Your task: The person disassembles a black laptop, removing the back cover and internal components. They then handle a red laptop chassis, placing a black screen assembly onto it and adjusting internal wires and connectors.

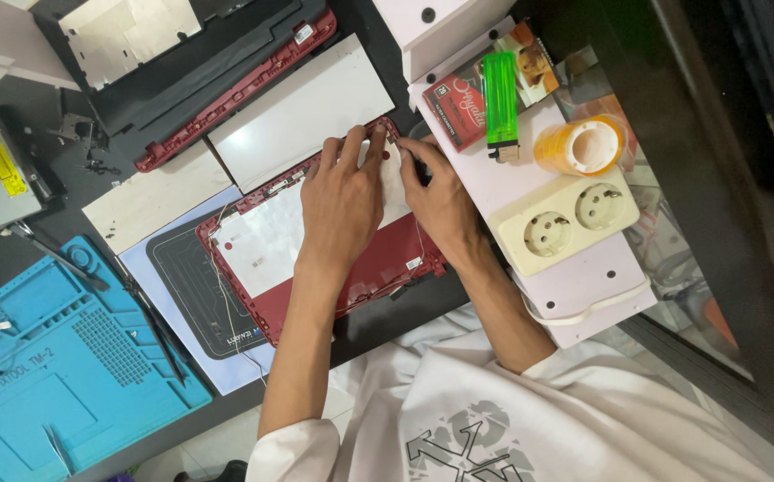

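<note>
A red laptop lid shell [378,268] lies open-side up on the dark desk, with a silvery inner lining [266,236]. My left hand [342,196] rests on the shell's far right corner, its fingers pressing a white patch [393,187] there. My right hand [440,196] meets it from the right, fingertips pinching at the same corner near a small metal hinge part [393,136]. A thin white cable [222,295] runs along the shell's left edge. A white display panel [302,112] lies just beyond the shell.
A blue repair mat [57,357] sits at the lower left with tweezers [159,326] beside it. A black and red laptop frame [199,76] lies at the top. To the right stand a green lighter [499,98], a red packet [455,103], a tape roll [580,145] and a cream double socket [570,219].
</note>
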